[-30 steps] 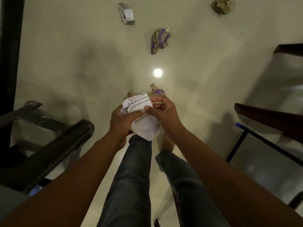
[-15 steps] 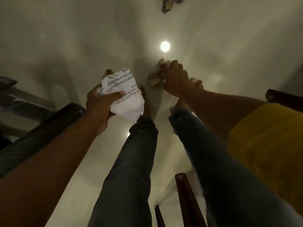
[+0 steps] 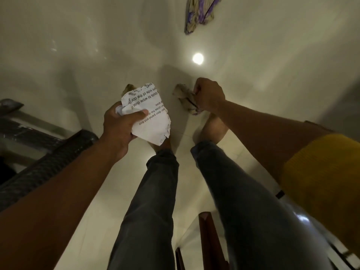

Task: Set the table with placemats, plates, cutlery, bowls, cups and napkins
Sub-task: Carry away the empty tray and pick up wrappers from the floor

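My left hand (image 3: 118,126) grips a crumpled white sheet of printed paper (image 3: 150,115) at waist height over the floor. A bit of brown paper (image 3: 129,88) shows behind the sheet's top edge. My right hand (image 3: 209,95) is down near the pale tiled floor (image 3: 78,55), its fingers curled round a crumpled brown wrapper (image 3: 186,99) just ahead of my feet. No table, plates or cutlery are in view.
Another crumpled wrapper with purple print (image 3: 200,12) lies farther ahead on the floor. A dark wicker chair arm (image 3: 48,162) stands at the left. A brown wooden chair part (image 3: 209,240) is below between my legs. A ceiling light reflection (image 3: 198,58) glares on the tiles.
My right hand let go of the white sheet, reached down to the floor and closed round the brown wrapper. My left hand kept the sheet. The view tilted down and forward.
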Motion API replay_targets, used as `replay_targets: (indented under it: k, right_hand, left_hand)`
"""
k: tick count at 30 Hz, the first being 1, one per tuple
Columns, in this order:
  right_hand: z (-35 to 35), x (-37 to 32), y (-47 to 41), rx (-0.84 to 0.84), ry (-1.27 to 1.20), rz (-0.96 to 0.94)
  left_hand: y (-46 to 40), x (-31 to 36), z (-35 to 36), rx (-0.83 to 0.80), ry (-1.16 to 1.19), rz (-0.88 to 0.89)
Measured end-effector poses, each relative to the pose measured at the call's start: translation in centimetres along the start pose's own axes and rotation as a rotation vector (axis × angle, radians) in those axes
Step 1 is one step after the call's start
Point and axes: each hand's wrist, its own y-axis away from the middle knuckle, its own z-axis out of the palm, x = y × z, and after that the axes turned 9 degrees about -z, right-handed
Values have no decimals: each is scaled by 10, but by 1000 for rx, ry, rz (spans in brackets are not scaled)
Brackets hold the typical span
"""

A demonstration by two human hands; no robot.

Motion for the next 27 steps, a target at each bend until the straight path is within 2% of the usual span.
replay_targets:
  k: [5,7,11,14,17,21,23,25,27]
  right_hand:
    - [-112,-19,62,142,-620,-59]
    - [-156,-29,96,131,-822,-57]
    - [-211,-59,143,33,-1074,-56]
    - [-230,-82,168,-67,-1117,-83]
    - [-232,-100,183,-63,-1088,-89]
    - [-214,-112,187,86,-926,-79]
    - [-211,-119,187,58,-947,-26]
    - [-213,-125,187,-12,-1078,23]
    - [-215,-129,183,-20,-1073,5]
  left_hand:
    - [39,39,33,0,1,40]
    - [60,55,49,9,5,54]
    - [101,79,75,11,29,95]
    - [136,92,97,-16,2,161]
    - [155,94,109,-69,46,163]
    - [172,95,119,-82,117,100]
    - [173,92,116,-126,175,41]
    - [174,96,112,-180,262,-16]
    - [176,106,108,-248,286,-48]
